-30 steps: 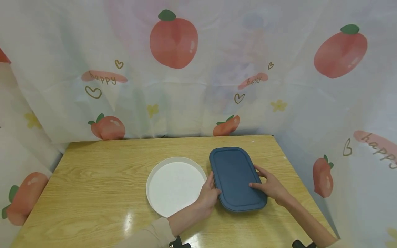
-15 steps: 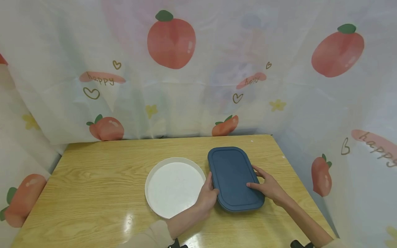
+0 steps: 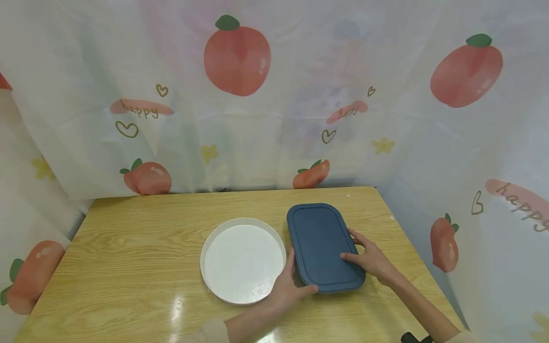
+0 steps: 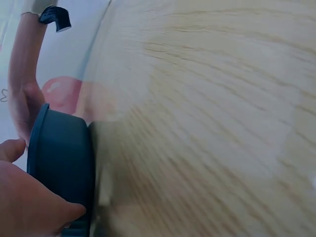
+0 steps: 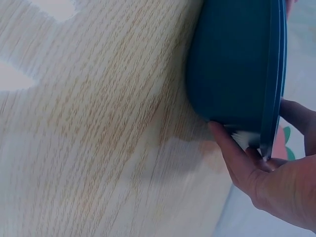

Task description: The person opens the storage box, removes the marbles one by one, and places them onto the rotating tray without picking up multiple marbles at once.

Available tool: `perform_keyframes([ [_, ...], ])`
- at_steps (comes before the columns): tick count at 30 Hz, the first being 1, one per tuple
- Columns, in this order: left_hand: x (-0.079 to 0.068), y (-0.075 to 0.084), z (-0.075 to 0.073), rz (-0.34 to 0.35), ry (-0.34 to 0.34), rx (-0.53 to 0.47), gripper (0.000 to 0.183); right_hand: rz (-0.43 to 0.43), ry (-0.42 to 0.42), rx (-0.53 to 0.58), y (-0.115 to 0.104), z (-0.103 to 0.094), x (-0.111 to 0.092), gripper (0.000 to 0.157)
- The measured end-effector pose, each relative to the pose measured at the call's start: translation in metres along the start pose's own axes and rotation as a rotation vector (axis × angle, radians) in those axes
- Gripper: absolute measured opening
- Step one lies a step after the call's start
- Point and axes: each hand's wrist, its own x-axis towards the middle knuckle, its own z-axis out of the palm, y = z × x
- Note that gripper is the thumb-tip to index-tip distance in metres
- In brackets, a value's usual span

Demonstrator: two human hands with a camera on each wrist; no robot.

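Observation:
A dark blue rectangular food container (image 3: 325,243) with a matching lid (image 3: 317,233) is set at a slant on the right half of the table. My right hand (image 3: 372,259) grips its right side, thumb on top of the lid and fingers down against the wall; the right wrist view shows the fingertips (image 5: 217,129) near the container's base. My left hand (image 3: 285,287) is at the near left corner, thumb stretched along the near edge and index finger straight beside the left side. In the left wrist view, one of its fingertips (image 4: 74,211) touches the container's side.
A round white shallow tray (image 3: 242,262) stands just left of the container, partly behind my left wrist. The wooden table (image 3: 128,257) spreads out to the left. Fruit-printed curtains (image 3: 266,143) hang at the back and both sides.
My left hand has slid toward me along the container; its thumb has swung from the left rim to the near edge. My right hand keeps its grip. The container has hardly moved.

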Motion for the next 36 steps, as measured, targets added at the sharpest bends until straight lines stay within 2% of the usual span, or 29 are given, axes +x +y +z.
perform_keyframes([
  [4, -0.004, -0.007, 0.001, 0.033, 0.018, 0.103, 0.12, 0.006, 0.007, -0.006, -0.002, 0.001, -0.001, 0.089],
  [6, -0.005, -0.01, 0.002, 0.043, 0.032, 0.14, 0.119, -0.025, 0.027, -0.05, -0.001, 0.002, -0.002, 0.088],
  [9, -0.005, -0.014, 0.003, 0.059, 0.042, 0.165, 0.118, -0.171, 0.121, -0.232, 0.0, 0.007, -0.005, 0.083],
  [12, -0.006, -0.016, 0.004, 0.083, 0.05, 0.178, 0.114, -0.383, 0.276, -0.435, -0.001, 0.016, -0.009, 0.076],
  [14, -0.007, -0.017, 0.004, 0.098, 0.058, 0.178, 0.111, -0.495, 0.35, -0.508, -0.005, 0.024, -0.013, 0.072],
  [17, -0.007, -0.017, 0.004, 0.126, 0.063, 0.179, 0.108, -0.603, 0.386, -0.556, -0.013, 0.035, -0.02, 0.066],
  [21, -0.007, -0.019, 0.005, 0.154, 0.07, 0.206, 0.104, -0.675, 0.358, -0.625, -0.022, 0.049, -0.031, 0.063],
  [24, -0.007, -0.02, 0.007, 0.176, 0.082, 0.24, 0.101, -0.696, 0.312, -0.684, -0.027, 0.059, -0.039, 0.062],
  [26, -0.007, -0.021, 0.007, 0.194, 0.092, 0.259, 0.099, -0.678, 0.279, -0.73, -0.028, 0.066, -0.045, 0.062],
  [32, -0.006, -0.023, 0.007, 0.214, 0.1, 0.26, 0.097, -0.523, 0.201, -0.835, -0.027, 0.079, -0.058, 0.065],
  [36, -0.007, -0.023, 0.007, 0.208, 0.105, 0.264, 0.098, -0.483, 0.191, -0.865, -0.024, 0.083, -0.061, 0.063],
])
